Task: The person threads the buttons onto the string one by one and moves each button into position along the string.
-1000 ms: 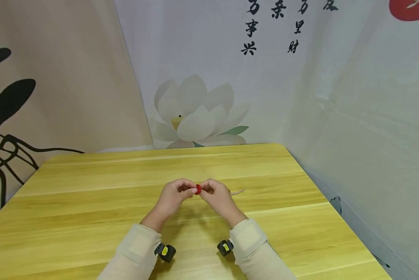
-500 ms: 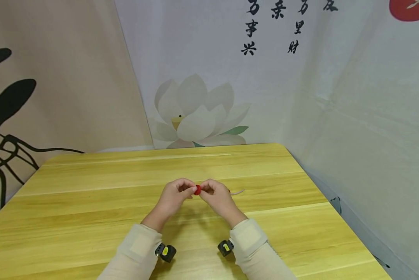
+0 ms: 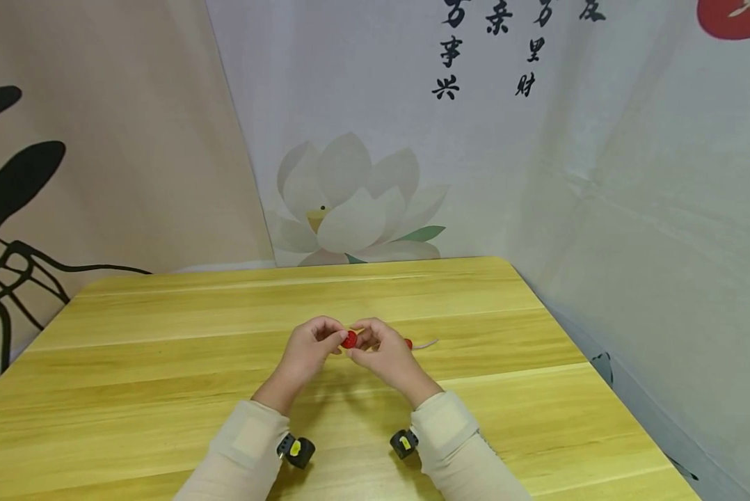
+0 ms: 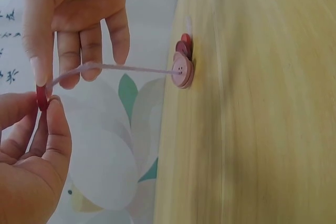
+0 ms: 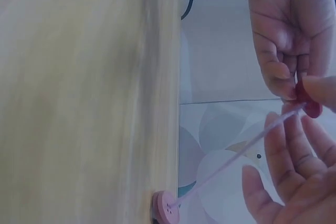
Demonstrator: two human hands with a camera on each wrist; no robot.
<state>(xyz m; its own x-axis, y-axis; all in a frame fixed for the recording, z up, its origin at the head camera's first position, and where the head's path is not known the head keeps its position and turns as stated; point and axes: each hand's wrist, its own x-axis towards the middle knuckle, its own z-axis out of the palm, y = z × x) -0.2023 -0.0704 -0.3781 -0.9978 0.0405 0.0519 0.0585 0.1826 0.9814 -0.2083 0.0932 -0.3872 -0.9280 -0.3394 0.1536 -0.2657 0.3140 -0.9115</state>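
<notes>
My left hand (image 3: 307,349) pinches a red button (image 3: 348,339) between thumb and fingertips, above the table. Its face is turned toward the head camera. A pale pink string (image 4: 131,68) runs from this button down to a pink button (image 4: 181,73) in a row of pink and red buttons near the table. My right hand (image 3: 386,356) is close beside the held button, fingers spread loosely. In the left wrist view its thumb tip meets the button's edge where the string leaves it. In the head view, my right hand hides most of the row.
A red button (image 3: 408,344) of the row and the string's loose tail (image 3: 426,344) show to the right of my right hand, on the wooden table (image 3: 225,313). Printed curtains (image 3: 375,97) hang behind the table. Both wrists carry small black cameras (image 3: 300,452).
The held red button has turned to show its face and shifted slightly left. My right hand's fingers have loosened and spread from their pinch, and another red button shows more plainly behind that hand.
</notes>
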